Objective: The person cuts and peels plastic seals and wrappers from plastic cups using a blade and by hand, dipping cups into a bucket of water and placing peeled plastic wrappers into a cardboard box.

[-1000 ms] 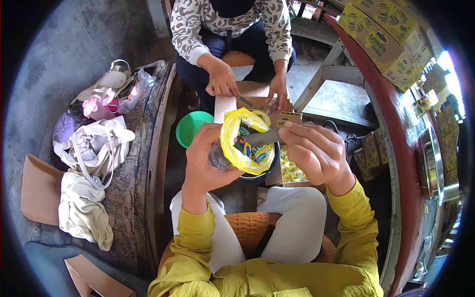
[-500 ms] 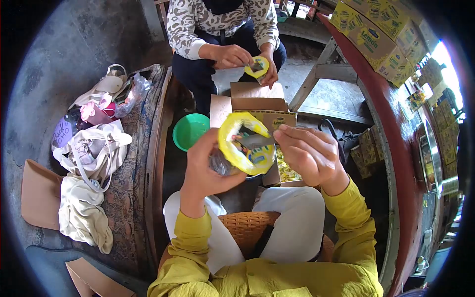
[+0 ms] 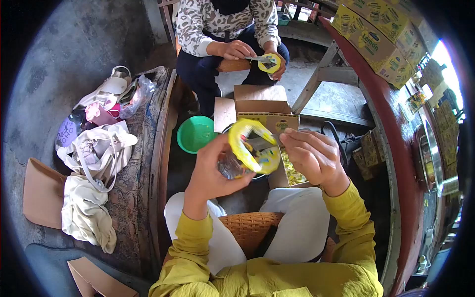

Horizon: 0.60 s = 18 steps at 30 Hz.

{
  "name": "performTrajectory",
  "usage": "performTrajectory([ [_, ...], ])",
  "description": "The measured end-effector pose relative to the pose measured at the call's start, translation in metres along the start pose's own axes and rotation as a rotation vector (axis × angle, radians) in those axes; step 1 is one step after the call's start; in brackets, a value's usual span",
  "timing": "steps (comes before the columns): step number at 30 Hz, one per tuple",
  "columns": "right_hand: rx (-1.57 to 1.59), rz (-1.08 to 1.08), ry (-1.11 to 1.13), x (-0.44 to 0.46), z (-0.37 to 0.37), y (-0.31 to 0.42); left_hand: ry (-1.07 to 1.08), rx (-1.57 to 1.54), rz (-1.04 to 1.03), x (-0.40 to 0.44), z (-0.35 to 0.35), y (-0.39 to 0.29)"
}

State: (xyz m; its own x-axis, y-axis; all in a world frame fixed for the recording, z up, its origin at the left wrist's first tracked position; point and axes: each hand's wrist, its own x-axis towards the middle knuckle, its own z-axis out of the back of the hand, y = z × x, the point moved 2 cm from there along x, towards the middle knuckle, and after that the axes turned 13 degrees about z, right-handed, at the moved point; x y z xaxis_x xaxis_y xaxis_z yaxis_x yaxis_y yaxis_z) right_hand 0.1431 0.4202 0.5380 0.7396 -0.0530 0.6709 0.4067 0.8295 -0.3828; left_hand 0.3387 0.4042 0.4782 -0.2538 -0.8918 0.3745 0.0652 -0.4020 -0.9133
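Note:
My left hand [image 3: 213, 171] is wrapped round a clear plastic cup [image 3: 230, 166] that is tilted toward the right. Its yellow film lid [image 3: 241, 143] is cut round the inside, and a loose flap hangs at the lower right, blurred by motion. A flat grey blade [image 3: 262, 142] reaches from my right hand [image 3: 311, 156] into the opening of the lid. The thumb and fingers of my right hand pinch the blade's near end.
Across from me a person [image 3: 230, 49] holds a yellow-lidded cup [image 3: 269, 63] and a blade. Between us are a green basin [image 3: 195, 134] and an open cardboard box [image 3: 262, 101]. Yellow cartons [image 3: 371, 42] stand at upper right; bags [image 3: 99, 148] lie at left.
The cut in the lid has grown, and its flap has swung down to the lower right. The other person has raised a cup and now holds a blade against its lid.

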Motion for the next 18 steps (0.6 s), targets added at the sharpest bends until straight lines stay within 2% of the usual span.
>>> performTrajectory([
  [4, 0.014, 0.024, 0.006, 0.003, -0.003, 0.0, 0.076, -0.011, -0.009, 0.0, -0.002, -0.001],
  [10, 0.039, 0.056, -0.015, 0.003, -0.003, -0.004, 0.172, -0.288, 0.061, -0.001, -0.011, 0.002],
  [13, 0.073, 0.066, 0.0, -0.001, 0.002, -0.005, 0.242, -0.49, 0.181, -0.003, -0.018, 0.0],
  [18, 0.088, 0.092, -0.008, -0.004, 0.008, -0.006, 0.542, -0.749, 0.451, -0.011, -0.025, 0.008],
])
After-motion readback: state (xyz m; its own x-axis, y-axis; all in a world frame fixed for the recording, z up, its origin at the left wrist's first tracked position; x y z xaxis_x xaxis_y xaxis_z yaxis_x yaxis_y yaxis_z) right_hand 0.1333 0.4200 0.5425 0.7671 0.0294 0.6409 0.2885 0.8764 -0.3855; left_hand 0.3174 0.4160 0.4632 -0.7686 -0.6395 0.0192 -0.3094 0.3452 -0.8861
